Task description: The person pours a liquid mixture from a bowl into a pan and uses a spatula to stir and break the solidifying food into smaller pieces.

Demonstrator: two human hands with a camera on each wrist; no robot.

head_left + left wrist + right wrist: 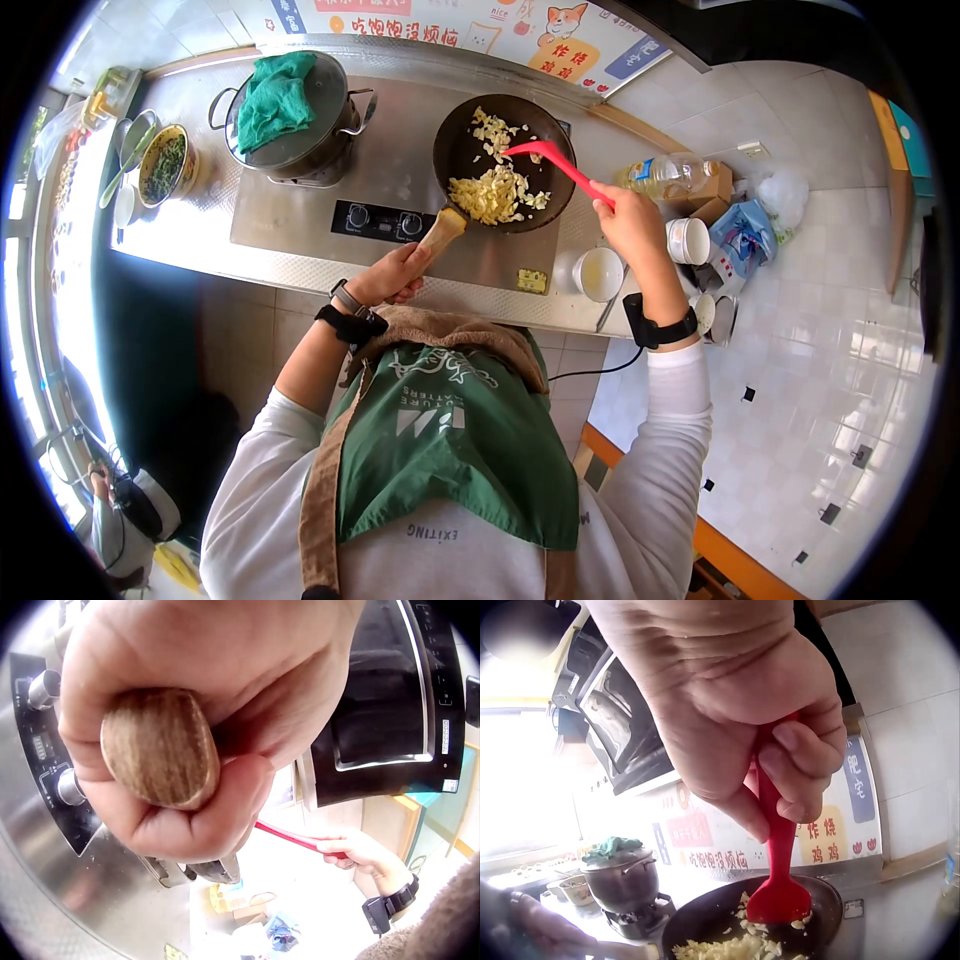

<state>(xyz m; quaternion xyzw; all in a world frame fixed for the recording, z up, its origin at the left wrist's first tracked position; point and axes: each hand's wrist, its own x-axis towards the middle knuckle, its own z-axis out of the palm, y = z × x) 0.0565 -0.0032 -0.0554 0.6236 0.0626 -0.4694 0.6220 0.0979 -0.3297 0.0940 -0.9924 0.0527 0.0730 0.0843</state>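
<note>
My left hand [398, 273] grips the wooden handle [443, 232] of a dark frying pan [460, 130]; in the left wrist view the fingers [180, 832] curl round the handle's butt end [159, 750]. With my right hand [636, 226] I hold a red spatula [570, 168], its blade down among the food in the pan. Pale yellow chopped pieces [490, 196] lie heaped on the near side of the pan, with a looser scatter by the blade. In the right wrist view the spatula's blade [778, 901] stands over the pan's far part.
To the left stands a lidded pot [300, 130] with a green cloth [275, 105] on top, beside a bowl of chopped greens [168, 165]. On the right are a white bowl [600, 275], an oil bottle [665, 175] and stacked cups [688, 241]. A stove control panel [383, 221] lies left of the handle.
</note>
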